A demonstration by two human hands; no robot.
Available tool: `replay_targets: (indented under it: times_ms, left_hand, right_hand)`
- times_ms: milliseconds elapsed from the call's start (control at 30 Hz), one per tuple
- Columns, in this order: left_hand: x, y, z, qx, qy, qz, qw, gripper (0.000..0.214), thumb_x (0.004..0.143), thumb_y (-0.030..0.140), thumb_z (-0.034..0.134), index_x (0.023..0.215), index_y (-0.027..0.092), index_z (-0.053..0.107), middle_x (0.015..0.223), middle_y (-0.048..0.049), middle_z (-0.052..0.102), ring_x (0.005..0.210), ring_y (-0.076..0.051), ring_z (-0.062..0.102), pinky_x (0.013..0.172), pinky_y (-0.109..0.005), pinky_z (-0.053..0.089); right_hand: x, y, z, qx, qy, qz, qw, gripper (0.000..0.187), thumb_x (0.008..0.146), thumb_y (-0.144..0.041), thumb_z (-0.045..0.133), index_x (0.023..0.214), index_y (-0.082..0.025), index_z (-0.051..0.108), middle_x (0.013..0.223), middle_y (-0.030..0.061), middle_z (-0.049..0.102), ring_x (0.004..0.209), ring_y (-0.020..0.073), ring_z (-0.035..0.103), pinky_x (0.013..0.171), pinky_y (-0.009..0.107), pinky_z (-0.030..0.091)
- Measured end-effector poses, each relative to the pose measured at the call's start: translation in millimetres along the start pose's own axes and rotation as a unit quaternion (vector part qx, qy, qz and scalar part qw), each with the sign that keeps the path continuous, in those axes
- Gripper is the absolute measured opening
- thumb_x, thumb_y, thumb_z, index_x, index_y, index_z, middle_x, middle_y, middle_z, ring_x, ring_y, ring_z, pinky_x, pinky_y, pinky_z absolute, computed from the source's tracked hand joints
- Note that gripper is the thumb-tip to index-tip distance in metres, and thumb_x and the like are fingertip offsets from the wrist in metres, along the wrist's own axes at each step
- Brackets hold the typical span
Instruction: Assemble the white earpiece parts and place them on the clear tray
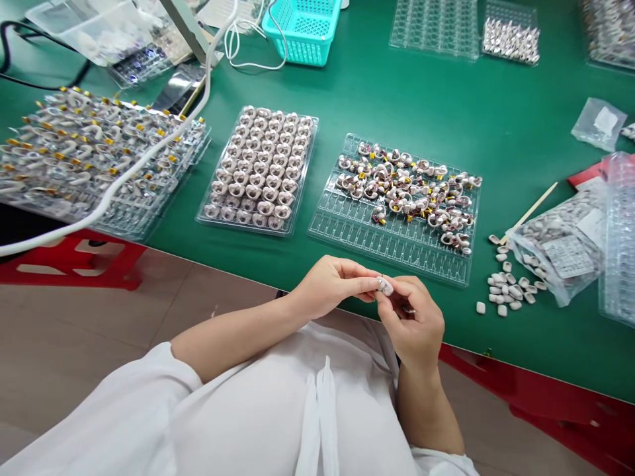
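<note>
Presently, your left grip (337,285) and right grip (414,320), two in all, pinch one small white part (385,286) between fingertips, near the bench's (357,92) near edge. Beyond: one partly filled tray (347,221) of jumbled, ring-like pieces. Left of that: one tray of pieces in five columns (304,173). Right: one bag (568,254), one thin stick (533,210), over twenty loose white pieces (516,291), exact count uncertain. Far side: one teal basket (306,53).

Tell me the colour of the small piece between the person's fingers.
The small piece looks off-white, best seen in the head view.
</note>
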State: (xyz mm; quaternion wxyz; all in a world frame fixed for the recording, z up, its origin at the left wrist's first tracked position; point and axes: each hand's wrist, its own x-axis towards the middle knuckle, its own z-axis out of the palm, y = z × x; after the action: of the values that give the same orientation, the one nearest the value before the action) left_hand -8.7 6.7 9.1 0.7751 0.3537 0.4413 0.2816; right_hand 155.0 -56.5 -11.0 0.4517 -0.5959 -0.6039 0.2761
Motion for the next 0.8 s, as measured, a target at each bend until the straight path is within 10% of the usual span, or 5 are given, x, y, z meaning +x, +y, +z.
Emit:
replay_targets:
  times_ms: [333, 800]
  left_hand:
    - [-1, -2, -2.5, -0.035, -0.011, -0.002, 0.999, 0.026, 0.069, 0.025, 0.087, 0.091, 0.013, 0.081, 0.086, -0.0078, 0.081, 0.08, -0.02, 0.077, 0.085, -0.034, 0.063]
    - [-7, 1, -16.6, -0.073, -0.131, -0.071, 0.986, 0.031, 0.069, 0.019, 0.088, 0.094, 0.011, 0.073, 0.078, -0.0052, 0.078, 0.068, -0.015, 0.074, 0.073, -0.028, 0.058]
  right_hand:
    - [-7, 6, 6, -0.075, 0.066, -0.132, 0.986, 0.031, 0.087, -0.011, 0.069, 0.112, -0.029, 0.066, 0.09, 0.0039, 0.069, 0.076, 0.0166, 0.067, 0.063, 0.029, 0.056]
    - [7, 2, -22, 0.126, -0.148, -0.046, 0.98, 0.026, 0.087, -0.013, 0.07, 0.11, -0.025, 0.071, 0.09, 0.0031, 0.067, 0.07, 0.0121, 0.061, 0.055, 0.023, 0.048]
